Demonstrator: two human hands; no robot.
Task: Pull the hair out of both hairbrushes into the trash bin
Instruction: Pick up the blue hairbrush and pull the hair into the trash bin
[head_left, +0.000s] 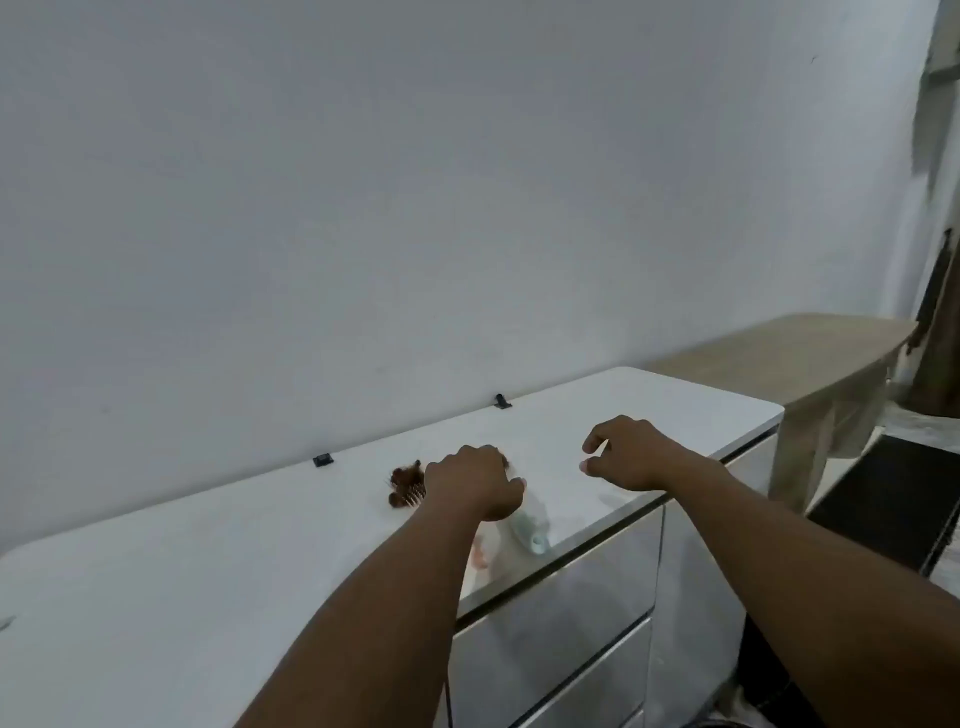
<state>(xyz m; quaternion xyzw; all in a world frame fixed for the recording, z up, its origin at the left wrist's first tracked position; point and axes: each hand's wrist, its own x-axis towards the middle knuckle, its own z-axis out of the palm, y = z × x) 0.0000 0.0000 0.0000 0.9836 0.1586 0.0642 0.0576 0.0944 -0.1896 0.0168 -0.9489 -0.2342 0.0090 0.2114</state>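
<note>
Your left hand (475, 480) is curled down over the two hairbrushes (415, 491) near the counter (208, 561) front edge; whether it grips them I cannot tell. Your right hand (626, 452) hovers half open, empty, over bare counter near the right corner.

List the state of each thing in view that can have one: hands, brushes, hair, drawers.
left hand: curled down over the hairbrushes, whether it grips one cannot be told
right hand: fingers apart, empty, above the white counter
pale green brush handle: lying flat near the counter's edge
pink brush handle: lying flat, mostly hidden by the arm
reddish-brown hair: still tangled in the bristles
drawers: closed
</note>
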